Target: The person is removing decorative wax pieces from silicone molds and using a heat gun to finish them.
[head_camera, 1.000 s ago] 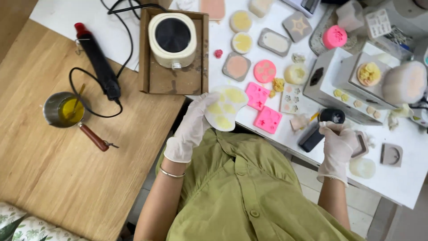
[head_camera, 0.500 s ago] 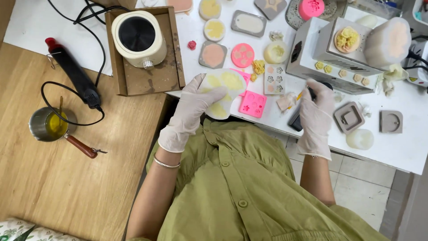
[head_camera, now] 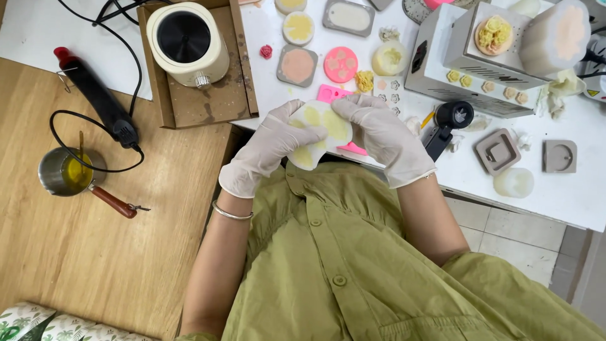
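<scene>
Where the white table (head_camera: 555,202) meets a wooden one (head_camera: 76,252), I see tiled floor (head_camera: 505,240) below. My left hand (head_camera: 265,151) and right hand (head_camera: 385,136) have fingers clamped on a white mold (head_camera: 315,129), pink molds (head_camera: 341,63) crowding behind.

- A shallow brown cardboard box (head_camera: 243,63) lies open on the worktop at the upper left, straddling the white (head_camera: 568,202) and wooden (head_camera: 76,265) surfaces. It is rectangular with low walls, its floor stained and scuffed, and a cream round pot (head_camera: 187,43) stands inside it towards the back.
- A small yellow triangular warning label (head_camera: 594,93) shows at the far right edge, on a white surface behind the pale crumpled scraps; only part of it is in view.
- No screens or signs are visible.
</scene>
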